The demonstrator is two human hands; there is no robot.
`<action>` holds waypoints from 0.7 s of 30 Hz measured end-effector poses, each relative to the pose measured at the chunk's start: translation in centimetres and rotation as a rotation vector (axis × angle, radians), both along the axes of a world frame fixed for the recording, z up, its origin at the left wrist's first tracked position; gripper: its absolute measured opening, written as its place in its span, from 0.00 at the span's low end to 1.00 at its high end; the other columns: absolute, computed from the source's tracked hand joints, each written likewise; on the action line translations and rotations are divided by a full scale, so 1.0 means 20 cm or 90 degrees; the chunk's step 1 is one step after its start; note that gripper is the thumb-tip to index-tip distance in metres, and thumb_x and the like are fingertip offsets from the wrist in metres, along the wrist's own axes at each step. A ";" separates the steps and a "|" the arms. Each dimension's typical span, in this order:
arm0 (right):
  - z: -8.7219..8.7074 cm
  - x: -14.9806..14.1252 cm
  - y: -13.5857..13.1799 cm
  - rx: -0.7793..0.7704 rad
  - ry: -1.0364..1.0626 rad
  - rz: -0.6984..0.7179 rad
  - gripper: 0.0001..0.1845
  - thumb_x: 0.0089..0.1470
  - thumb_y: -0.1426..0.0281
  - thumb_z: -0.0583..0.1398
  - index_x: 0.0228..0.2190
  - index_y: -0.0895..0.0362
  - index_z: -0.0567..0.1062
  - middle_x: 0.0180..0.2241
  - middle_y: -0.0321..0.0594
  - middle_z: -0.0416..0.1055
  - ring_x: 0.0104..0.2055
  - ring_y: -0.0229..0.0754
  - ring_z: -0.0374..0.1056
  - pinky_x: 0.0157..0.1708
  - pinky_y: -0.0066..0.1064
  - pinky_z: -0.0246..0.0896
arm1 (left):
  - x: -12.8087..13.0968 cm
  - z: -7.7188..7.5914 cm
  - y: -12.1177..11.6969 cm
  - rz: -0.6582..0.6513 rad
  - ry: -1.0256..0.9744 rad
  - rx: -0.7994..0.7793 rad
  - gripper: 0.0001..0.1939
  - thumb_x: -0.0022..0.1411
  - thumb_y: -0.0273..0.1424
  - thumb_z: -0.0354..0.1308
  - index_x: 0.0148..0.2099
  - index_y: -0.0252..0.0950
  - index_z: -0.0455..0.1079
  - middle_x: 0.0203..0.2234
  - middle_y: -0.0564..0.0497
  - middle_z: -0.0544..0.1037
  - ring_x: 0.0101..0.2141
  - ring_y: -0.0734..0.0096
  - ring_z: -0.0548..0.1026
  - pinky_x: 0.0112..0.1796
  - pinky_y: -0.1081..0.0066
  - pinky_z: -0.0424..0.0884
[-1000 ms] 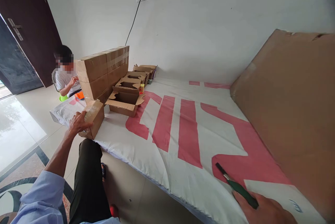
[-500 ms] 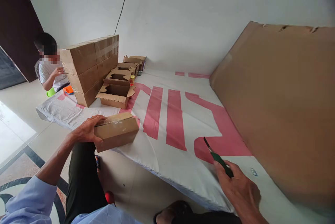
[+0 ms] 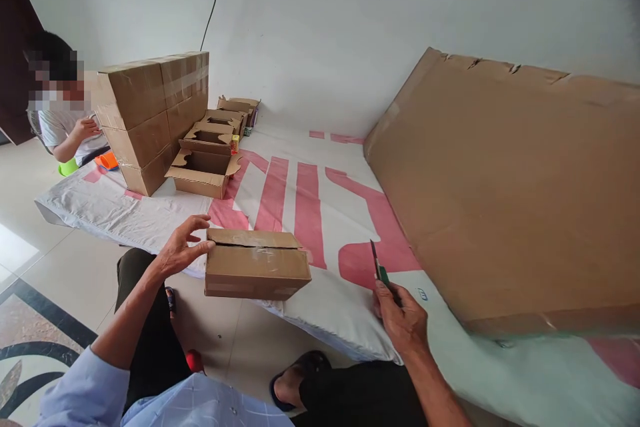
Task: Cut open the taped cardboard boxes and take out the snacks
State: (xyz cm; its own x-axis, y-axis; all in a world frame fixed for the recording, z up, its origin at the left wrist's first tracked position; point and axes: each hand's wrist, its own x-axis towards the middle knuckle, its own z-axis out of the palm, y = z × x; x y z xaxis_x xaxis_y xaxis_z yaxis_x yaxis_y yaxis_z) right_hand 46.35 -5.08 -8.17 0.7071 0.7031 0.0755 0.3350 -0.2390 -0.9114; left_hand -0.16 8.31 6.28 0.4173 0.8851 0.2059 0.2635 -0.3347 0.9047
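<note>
The person's left hand (image 3: 181, 247) rests against the left end of a small sealed cardboard box (image 3: 256, 272), fingers spread and loosely curled rather than clamped, thumb touching the near upper corner; the box lies on the front edge of a white sheet with red lettering (image 3: 300, 200), partly overhanging the floor. The right hand (image 3: 403, 320) is closed around a green-handled knife (image 3: 381, 272), blade pointing up and away, well apart from the box. The box looks light and stiff, with clear tape across its top seam that is likely slick; its corrugated walls would probably dent under a hard squeeze, so the short ends or the bottom edges seem the safest hold, palms flat. Behind, a stack of sealed boxes (image 3: 150, 114) stands beside several open boxes (image 3: 203, 170); a large cardboard sheet (image 3: 500, 194) leans at the right; another person (image 3: 65, 127) sits near the stack.
</note>
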 end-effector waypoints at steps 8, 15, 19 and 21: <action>0.11 -0.62 0.09 0.155 0.325 0.146 0.35 0.43 0.38 0.73 0.35 0.53 0.74 0.27 0.33 0.73 0.22 0.35 0.62 0.19 0.27 0.56 | 0.00 -0.13 -0.03 0.005 -0.128 -0.089 0.20 0.60 0.46 0.72 0.48 0.38 0.77 0.64 0.38 0.77 0.61 0.48 0.77 0.55 0.58 0.76; 0.16 -0.81 -0.01 0.130 0.236 0.132 0.31 0.54 0.38 0.67 0.34 0.52 0.72 0.21 0.28 0.67 0.20 0.35 0.59 0.19 0.27 0.54 | 0.06 -0.12 0.06 -0.033 -0.191 -0.142 0.22 0.52 0.39 0.78 0.45 0.38 0.75 0.64 0.39 0.77 0.61 0.49 0.78 0.55 0.58 0.77; 0.21 -0.77 -0.08 0.144 0.236 0.138 0.33 0.55 0.35 0.65 0.41 0.53 0.75 0.28 0.35 0.74 0.24 0.38 0.66 0.23 0.29 0.64 | 0.10 -0.15 0.13 -0.033 -0.224 -0.164 0.21 0.50 0.40 0.79 0.38 0.37 0.75 0.62 0.38 0.79 0.64 0.46 0.76 0.58 0.56 0.74; 0.28 -0.70 -0.08 0.140 0.214 0.153 0.34 0.57 0.35 0.64 0.41 0.53 0.75 0.27 0.34 0.73 0.25 0.39 0.67 0.25 0.30 0.66 | 0.11 -0.16 0.15 -0.027 -0.202 -0.150 0.18 0.51 0.40 0.79 0.36 0.36 0.77 0.62 0.38 0.79 0.65 0.45 0.74 0.63 0.54 0.70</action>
